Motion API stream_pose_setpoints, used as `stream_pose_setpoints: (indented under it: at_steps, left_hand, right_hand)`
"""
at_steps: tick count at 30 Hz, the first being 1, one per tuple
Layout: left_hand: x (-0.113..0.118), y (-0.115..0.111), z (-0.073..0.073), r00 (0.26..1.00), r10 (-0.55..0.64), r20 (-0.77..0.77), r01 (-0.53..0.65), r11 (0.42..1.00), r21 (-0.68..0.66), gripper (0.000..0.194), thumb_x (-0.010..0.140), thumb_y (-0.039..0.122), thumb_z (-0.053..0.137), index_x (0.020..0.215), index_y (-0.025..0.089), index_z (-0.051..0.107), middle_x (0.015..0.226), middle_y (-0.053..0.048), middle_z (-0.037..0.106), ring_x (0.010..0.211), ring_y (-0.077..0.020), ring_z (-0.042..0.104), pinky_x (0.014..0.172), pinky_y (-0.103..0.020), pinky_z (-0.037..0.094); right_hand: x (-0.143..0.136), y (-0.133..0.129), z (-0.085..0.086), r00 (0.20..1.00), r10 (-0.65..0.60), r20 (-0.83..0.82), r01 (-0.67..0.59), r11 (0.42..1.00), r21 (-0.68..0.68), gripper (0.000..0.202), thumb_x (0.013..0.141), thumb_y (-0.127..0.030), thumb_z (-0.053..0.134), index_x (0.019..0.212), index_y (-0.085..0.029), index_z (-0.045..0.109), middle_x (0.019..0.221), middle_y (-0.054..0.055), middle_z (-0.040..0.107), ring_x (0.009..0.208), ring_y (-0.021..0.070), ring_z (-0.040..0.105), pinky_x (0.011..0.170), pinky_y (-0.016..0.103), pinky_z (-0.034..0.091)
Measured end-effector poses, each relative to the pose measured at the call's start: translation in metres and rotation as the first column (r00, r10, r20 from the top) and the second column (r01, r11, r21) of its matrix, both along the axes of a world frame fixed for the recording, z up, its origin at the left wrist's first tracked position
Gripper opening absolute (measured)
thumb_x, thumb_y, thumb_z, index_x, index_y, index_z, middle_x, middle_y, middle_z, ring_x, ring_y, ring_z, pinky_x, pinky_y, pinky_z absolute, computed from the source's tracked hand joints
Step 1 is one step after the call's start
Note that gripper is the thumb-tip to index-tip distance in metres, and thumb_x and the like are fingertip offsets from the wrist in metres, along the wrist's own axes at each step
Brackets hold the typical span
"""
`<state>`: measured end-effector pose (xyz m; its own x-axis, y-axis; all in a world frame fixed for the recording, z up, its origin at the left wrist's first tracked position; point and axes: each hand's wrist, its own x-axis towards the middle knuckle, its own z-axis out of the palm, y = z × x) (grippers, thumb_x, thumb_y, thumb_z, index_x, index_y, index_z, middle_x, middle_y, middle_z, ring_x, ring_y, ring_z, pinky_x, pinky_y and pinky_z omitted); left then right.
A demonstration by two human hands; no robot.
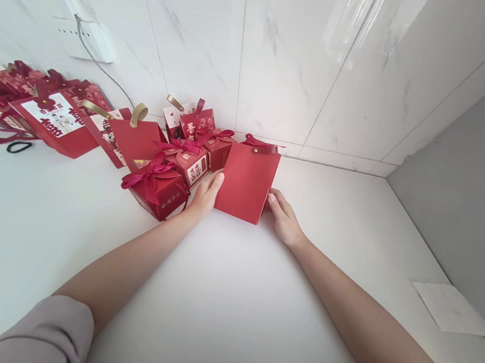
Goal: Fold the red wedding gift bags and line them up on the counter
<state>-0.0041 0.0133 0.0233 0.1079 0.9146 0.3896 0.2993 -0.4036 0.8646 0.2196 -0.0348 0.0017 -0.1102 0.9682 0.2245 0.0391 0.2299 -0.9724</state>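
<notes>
A plain red gift bag with a short dark red strap at its top stands upright between my two hands. My left hand grips its left edge, thumb on the front face. On its right edge is my right hand, with the thumb near the side and the other fingers curled behind, partly hidden. Close to my left hand sits a red gift box tied with a ribbon bow. Two more ribboned boxes, one a red box with white lettering, stand behind it.
More red gift bags, including one with a gold strap and one with a white panel, line the wall at left. A black loop lies near them. A cable hangs from a wall socket. White paper lies at right.
</notes>
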Motion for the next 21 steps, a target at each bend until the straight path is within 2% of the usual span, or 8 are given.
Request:
stream_pose_setpoints:
  at_steps: [3,5,7,9,12,15,18,21]
  left_hand:
    - [-0.003,0.006,-0.004,0.999,0.026,0.040,-0.025,1.000,-0.015,0.052,0.094,0.057,0.042,0.115,0.017,0.067,0.116,-0.009,0.070,0.112,-0.0240,0.063,0.100,-0.038,0.049]
    - [-0.004,0.007,-0.006,0.999,0.033,0.028,-0.032,0.999,-0.032,0.051,0.093,0.057,0.043,0.105,0.015,0.070,0.105,-0.008,0.072,0.101,-0.0235,0.066,0.093,-0.037,0.052]
    - [-0.004,0.006,-0.005,0.998,0.054,0.013,-0.054,0.998,0.010,0.047,0.092,0.055,0.048,0.109,0.016,0.068,0.105,-0.008,0.072,0.099,-0.0224,0.067,0.089,-0.036,0.053]
    - [-0.003,0.002,-0.003,0.999,0.046,-0.024,-0.043,0.994,0.096,0.045,0.092,0.051,0.051,0.120,0.019,0.064,0.116,-0.009,0.069,0.107,-0.0223,0.064,0.092,-0.035,0.052]
    - [-0.002,-0.005,-0.002,0.982,-0.139,-0.131,0.161,0.972,0.172,0.053,0.095,0.054,0.041,0.132,0.021,0.058,0.136,-0.012,0.058,0.127,-0.0262,0.053,0.101,-0.040,0.048]
    - [0.000,-0.007,-0.004,0.901,-0.385,-0.199,0.412,0.904,0.117,0.070,0.090,0.061,0.044,0.148,0.021,0.040,0.149,-0.014,0.044,0.134,-0.0306,0.046,0.104,-0.043,0.045]
    - [0.001,-0.007,-0.008,0.852,-0.470,-0.229,0.489,0.871,0.032,0.079,0.087,0.057,0.053,0.153,0.022,0.027,0.151,-0.014,0.041,0.134,-0.0309,0.046,0.109,-0.043,0.041]
    - [0.002,-0.006,-0.009,0.860,-0.468,-0.204,0.480,0.877,0.010,0.073,0.090,0.054,0.050,0.152,0.022,0.028,0.149,-0.013,0.043,0.131,-0.0302,0.048,0.109,-0.043,0.041]
  right_hand:
    - [-0.001,0.000,-0.001,0.997,-0.028,0.073,0.027,0.999,0.018,0.040,0.091,-0.062,0.047,0.095,-0.025,0.062,0.088,0.001,0.068,0.084,0.0203,0.061,0.079,0.035,0.051]
    - [-0.002,-0.002,0.001,0.991,-0.068,0.117,0.064,0.997,0.045,0.039,0.090,-0.061,0.050,0.080,-0.024,0.057,0.076,0.000,0.062,0.073,0.0185,0.057,0.070,0.033,0.049]
    - [-0.003,-0.007,0.005,0.979,-0.141,0.145,0.125,0.986,0.111,0.039,0.091,-0.059,0.050,0.073,-0.024,0.052,0.069,-0.001,0.056,0.066,0.0166,0.053,0.064,0.030,0.046]
    - [-0.004,-0.013,0.009,0.957,-0.232,0.174,0.194,0.958,0.211,0.040,0.093,-0.055,0.049,0.069,-0.024,0.048,0.064,-0.002,0.051,0.061,0.0152,0.048,0.061,0.030,0.042]
    - [-0.006,-0.020,0.014,0.920,-0.324,0.223,0.236,0.908,0.347,0.040,0.095,-0.051,0.047,0.066,-0.024,0.043,0.061,-0.002,0.045,0.057,0.0146,0.042,0.058,0.030,0.038]
    - [-0.009,-0.024,0.015,0.918,-0.298,0.262,0.183,0.904,0.387,0.038,0.097,-0.048,0.044,0.068,-0.024,0.042,0.063,-0.001,0.047,0.058,0.0150,0.043,0.057,0.030,0.038]
    - [-0.010,-0.026,0.014,0.926,-0.253,0.282,0.131,0.912,0.389,0.034,0.097,-0.046,0.044,0.071,-0.025,0.042,0.064,-0.001,0.049,0.057,0.0150,0.045,0.056,0.030,0.038]
    - [-0.009,-0.026,0.014,0.930,-0.221,0.294,0.098,0.919,0.382,0.033,0.097,-0.046,0.045,0.072,-0.025,0.043,0.066,0.000,0.051,0.059,0.0154,0.048,0.056,0.030,0.040]
